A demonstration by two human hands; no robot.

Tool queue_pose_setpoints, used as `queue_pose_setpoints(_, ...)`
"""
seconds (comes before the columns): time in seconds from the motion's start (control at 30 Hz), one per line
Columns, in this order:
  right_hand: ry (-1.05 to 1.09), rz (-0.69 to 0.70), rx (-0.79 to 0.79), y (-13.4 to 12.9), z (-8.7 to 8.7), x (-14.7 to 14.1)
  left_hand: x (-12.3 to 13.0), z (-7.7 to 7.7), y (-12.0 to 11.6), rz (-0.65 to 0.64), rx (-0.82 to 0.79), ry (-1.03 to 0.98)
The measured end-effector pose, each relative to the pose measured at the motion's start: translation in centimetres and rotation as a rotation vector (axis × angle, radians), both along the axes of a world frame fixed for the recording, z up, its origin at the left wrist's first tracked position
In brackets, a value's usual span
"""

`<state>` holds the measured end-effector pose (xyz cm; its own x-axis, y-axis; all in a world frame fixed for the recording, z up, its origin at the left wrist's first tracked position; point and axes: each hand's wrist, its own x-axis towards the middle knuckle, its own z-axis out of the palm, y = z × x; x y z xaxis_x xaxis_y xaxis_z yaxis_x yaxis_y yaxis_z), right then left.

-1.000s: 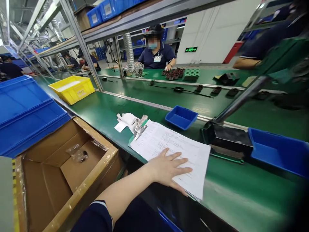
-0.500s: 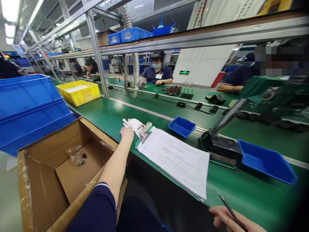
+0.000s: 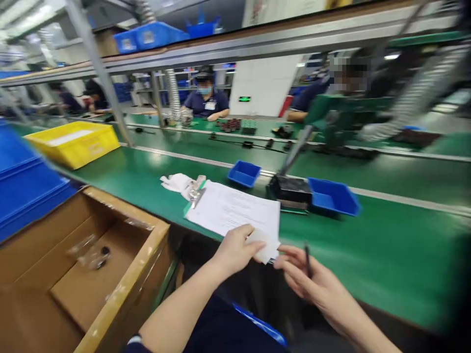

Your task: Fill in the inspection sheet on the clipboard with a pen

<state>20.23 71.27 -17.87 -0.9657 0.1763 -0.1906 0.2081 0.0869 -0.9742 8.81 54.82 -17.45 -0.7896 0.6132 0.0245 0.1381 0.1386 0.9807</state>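
Note:
My left hand [image 3: 239, 249] pinches a small white paper [image 3: 265, 245] over the lower right part of the papers [image 3: 235, 208] on a green clipboard. My right hand [image 3: 307, 274] is closed around a dark pen [image 3: 307, 260], its fingertips at the right edge of the small paper. The clipboard's metal clip [image 3: 195, 194] lies at the left end, beside a white glove [image 3: 180, 183] on the green table [image 3: 368, 240].
An open cardboard box [image 3: 121, 208] stands at the left, below a yellow bin [image 3: 77, 147] and blue crates [image 3: 29, 181]. Behind the clipboard are a small blue tray [image 3: 244, 174], a black device [image 3: 290, 190] and a larger blue tray [image 3: 333, 197]. A person [image 3: 206, 100] sits across.
My left hand has moved right from the glove to the clipboard's lower right and now holds a small paper. My right hand with the pen has come up beside it. The view has turned right.

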Motion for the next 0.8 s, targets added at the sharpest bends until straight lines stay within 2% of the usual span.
queue_pose_setpoints(0.1, 0.032, -0.049, -0.020, -0.9, 0.1, -0.4, 2.6, -2.2, 1.5, -0.106, 0.013, -0.026)
queue_pose_setpoints(0.2, 0.052, -0.178, -0.119, 0.1, -0.7, -0.6, 1.8, -3.1, 0.6, -0.164, -0.032, 0.106)
queue_pose_setpoints(0.23, 0.053, -0.220, -0.147, 0.8, -1.0, -0.6, 1.1, -3.1, 0.0, -0.172, -0.110, 0.278)
queue_pose_setpoints(0.3, 0.043, -0.268, -0.152, 2.8, -1.5, -0.6, -1.0, -3.1, -1.4, -0.200, -0.414, 0.664)
queue_pose_setpoints(0.37, 0.018, -0.274, -0.087, 5.0, -1.9, -0.5, -3.4, -3.1, -2.6, -0.223, -0.720, 0.838)
queue_pose_setpoints(0.43, -0.012, -0.276, 0.015, 7.2, -2.3, -0.3, -5.8, -2.9, -3.5, -0.225, -0.916, 0.868)
queue_pose_setpoints(0.5, -0.039, -0.285, 0.093, 8.9, -2.7, 0.0, -8.0, -2.6, -4.0, -0.174, -1.023, 0.854)
queue_pose_setpoints(0.6, -0.083, -0.292, 0.053, 10.5, -3.2, 0.5, -10.3, -2.2, -4.4, -0.030, -1.145, 0.780)
queue_pose_setpoints(0.7, -0.110, -0.298, -0.087, 11.1, -3.5, 1.0, -10.9, -2.1, -4.5, 0.021, -1.203, 0.762)
queue_pose_setpoints(0.8, -0.108, -0.294, -0.159, 11.4, -3.6, 1.2, -9.5, -2.1, -4.3, 0.000, -1.238, 0.797)
